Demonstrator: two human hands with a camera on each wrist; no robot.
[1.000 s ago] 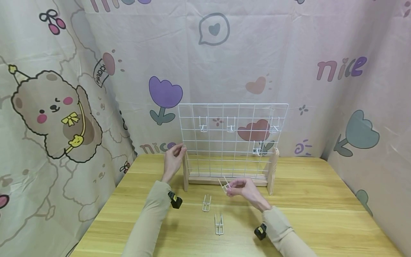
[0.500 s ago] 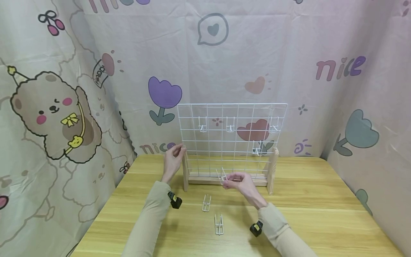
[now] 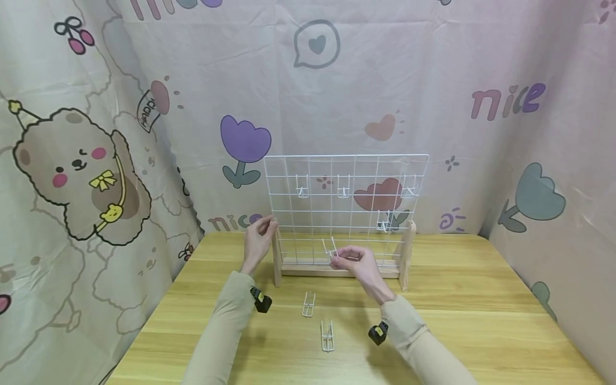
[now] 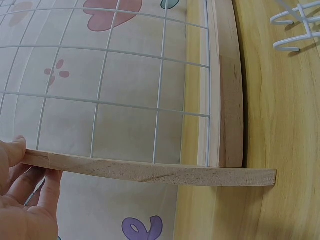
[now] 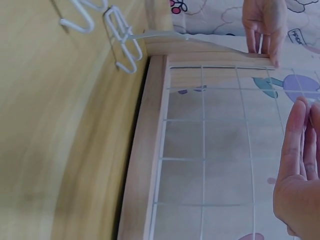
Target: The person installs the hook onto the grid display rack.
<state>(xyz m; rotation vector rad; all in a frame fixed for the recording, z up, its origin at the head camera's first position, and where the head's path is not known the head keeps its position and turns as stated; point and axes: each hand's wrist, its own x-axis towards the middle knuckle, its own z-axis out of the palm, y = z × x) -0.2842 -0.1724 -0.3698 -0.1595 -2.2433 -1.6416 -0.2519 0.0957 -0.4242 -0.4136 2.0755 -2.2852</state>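
A white wire grid panel (image 3: 317, 211) stands upright in a wooden stand (image 3: 337, 271). My left hand (image 3: 257, 243) pinches the top of the stand's left wooden post (image 4: 135, 170), thumb on one side and fingers on the other in the left wrist view. In front of the lower grid, my right hand (image 3: 361, 266) pinches a white wire hook (image 3: 332, 248) between thumb and fingertips, its two prongs pointing up. Whether those prongs touch the grid I cannot tell. From the right wrist view, the fingers (image 5: 295, 145) show, but little of the hook.
Several white hooks hang on the grid, among them one at upper left (image 3: 302, 187) and a lower one (image 3: 383, 222) at right. Two loose hooks, a farther one (image 3: 309, 305) and a nearer one (image 3: 328, 338), lie on the wooden table (image 3: 462, 321). A patterned curtain (image 3: 308, 96) hangs behind.
My right hand has lifted the hook up and slightly left, from near the stand's base bar to in front of the lower grid wires. The left hand has stayed on the post.
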